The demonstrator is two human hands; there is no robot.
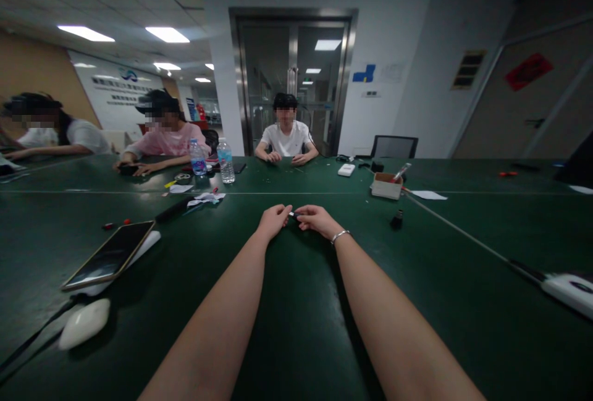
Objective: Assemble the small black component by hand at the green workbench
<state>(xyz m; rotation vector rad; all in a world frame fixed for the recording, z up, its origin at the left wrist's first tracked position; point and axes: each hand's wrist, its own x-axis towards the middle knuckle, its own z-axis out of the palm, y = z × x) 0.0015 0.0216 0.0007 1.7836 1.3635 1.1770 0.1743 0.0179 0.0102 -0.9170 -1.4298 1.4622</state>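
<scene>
My left hand (273,222) and my right hand (319,220) meet above the green table (296,302), thumbs and fingertips pinched towards each other. Between them is a small black piece with a bright silver end (293,214), which looks like a USB stick; it is too small to be sure. The fingers of my right hand close on its dark part, while my left fingertips pinch the bright end. Fingers partly hide it. A silver bracelet (340,237) circles my right wrist.
To the left lie a phone (111,256) and a white rounded object (86,325) by a dark strap. Two water bottles (225,161) stand further back. On the right are a small box (386,186), a small black object (397,220) and a power strip (569,293). Several people sit across the table.
</scene>
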